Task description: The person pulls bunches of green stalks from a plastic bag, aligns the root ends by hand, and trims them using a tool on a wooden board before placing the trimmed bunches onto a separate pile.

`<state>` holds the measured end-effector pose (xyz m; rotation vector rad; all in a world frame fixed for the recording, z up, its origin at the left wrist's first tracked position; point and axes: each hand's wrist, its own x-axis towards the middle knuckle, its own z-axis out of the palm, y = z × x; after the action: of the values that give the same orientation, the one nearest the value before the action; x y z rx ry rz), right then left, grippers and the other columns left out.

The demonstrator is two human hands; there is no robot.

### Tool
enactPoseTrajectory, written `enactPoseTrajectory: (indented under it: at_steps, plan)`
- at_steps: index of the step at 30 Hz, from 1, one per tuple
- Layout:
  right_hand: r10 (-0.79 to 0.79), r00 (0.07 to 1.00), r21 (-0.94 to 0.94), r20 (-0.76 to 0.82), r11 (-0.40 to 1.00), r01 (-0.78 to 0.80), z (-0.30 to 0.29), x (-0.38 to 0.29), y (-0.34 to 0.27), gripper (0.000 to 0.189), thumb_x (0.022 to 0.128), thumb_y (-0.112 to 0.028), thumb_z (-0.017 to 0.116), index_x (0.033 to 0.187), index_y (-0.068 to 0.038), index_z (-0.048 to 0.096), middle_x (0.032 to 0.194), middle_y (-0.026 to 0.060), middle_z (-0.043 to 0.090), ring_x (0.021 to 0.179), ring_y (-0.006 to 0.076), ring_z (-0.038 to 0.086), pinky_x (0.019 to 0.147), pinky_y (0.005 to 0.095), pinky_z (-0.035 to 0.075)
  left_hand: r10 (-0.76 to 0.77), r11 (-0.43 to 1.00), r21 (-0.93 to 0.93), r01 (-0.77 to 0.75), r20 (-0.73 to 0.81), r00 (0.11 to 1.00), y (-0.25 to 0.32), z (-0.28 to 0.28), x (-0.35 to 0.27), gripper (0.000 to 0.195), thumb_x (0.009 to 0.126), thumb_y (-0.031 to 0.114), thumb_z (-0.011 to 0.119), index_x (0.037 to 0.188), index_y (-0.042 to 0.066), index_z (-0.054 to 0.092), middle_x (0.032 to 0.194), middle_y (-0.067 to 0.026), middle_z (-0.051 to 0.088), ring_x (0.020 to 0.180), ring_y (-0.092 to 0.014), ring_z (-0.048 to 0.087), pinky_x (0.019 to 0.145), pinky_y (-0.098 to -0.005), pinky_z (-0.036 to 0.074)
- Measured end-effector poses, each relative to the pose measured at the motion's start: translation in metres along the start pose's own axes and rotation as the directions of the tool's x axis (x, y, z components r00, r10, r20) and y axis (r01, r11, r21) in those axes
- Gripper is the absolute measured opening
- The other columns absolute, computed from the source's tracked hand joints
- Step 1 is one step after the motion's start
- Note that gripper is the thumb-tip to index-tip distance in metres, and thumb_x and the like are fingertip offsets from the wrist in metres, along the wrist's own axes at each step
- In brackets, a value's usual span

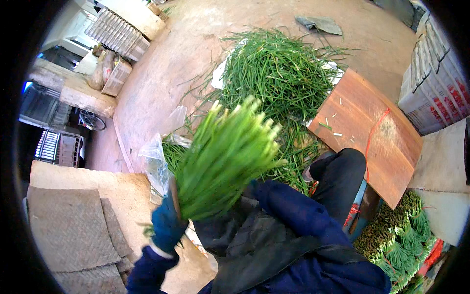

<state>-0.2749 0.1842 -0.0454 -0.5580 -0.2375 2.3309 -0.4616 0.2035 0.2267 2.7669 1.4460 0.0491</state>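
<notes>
A large bundle of long green stalks with pale cut ends (227, 158), blurred by motion, is held up before me, its pale ends pointing away. My left hand (167, 224), in a blue glove, is at the bundle's lower left, beside a dark, narrow object whose kind I cannot tell. My right arm, in a dark blue sleeve, reaches behind the bundle; the right hand is hidden there. Beyond the bundle, a loose heap of green stalks (279, 73) lies on white sheeting on the floor.
A wooden board (371, 136) with stalk scraps and a red string lies to the right. Tied green bundles (407, 239) are stacked at lower right. A white printed bale (433, 84) stands at upper right. Clear plastic (158, 161) and woven mats (69, 228) lie left.
</notes>
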Motion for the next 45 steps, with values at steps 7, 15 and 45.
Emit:
enactPoseTrajectory:
  at_steps: [7, 15, 45]
  plan:
    - [-0.262, 0.965, 0.46, 0.001, 0.857, 0.232, 0.0, 0.004, -0.01, 0.06, 0.091, -0.052, 0.043, 0.119, 0.0, 0.052, 0.097, 0.0144, 0.066, 0.089, 0.0305, 0.062, 0.078, 0.0439, 0.052, -0.154, 0.988, 0.04, 0.149, 0.325, 0.933, 0.01, 0.12, -0.174, 0.091, 0.073, 0.03, 0.07, 0.143, -0.002, 0.022, 0.082, -0.0154, 0.057, 0.06, -0.029, 0.058, 0.051, -0.0393, 0.044]
    - [-0.305, 0.942, 0.377, 0.142, 0.896, 0.234, 0.021, -0.014, -0.031, 0.057, 0.095, -0.048, 0.036, 0.123, 0.0, 0.052, 0.094, 0.0147, 0.066, 0.087, 0.0302, 0.063, 0.078, 0.0424, 0.053, 0.101, 0.764, -0.525, 0.376, 0.672, 0.734, -0.048, 0.048, -0.101, 0.082, 0.069, 0.023, 0.081, 0.135, -0.001, 0.039, 0.122, -0.018, 0.056, 0.11, -0.025, 0.057, 0.092, -0.0343, 0.044]
    - [-0.328, 0.944, -0.746, -0.027, 0.635, 0.199, 0.036, -0.108, -0.062, 0.053, 0.093, -0.041, 0.05, 0.127, -0.002, 0.045, 0.117, 0.0069, 0.054, 0.108, 0.0134, 0.049, 0.093, 0.0296, 0.04, 0.424, -0.357, -0.505, 0.786, 0.662, 0.618, 0.027, 0.174, -0.021, 0.074, 0.072, 0.0, 0.067, 0.139, 0.004, 0.035, 0.124, -0.0104, 0.055, 0.106, -0.019, 0.057, 0.091, -0.0322, 0.047]
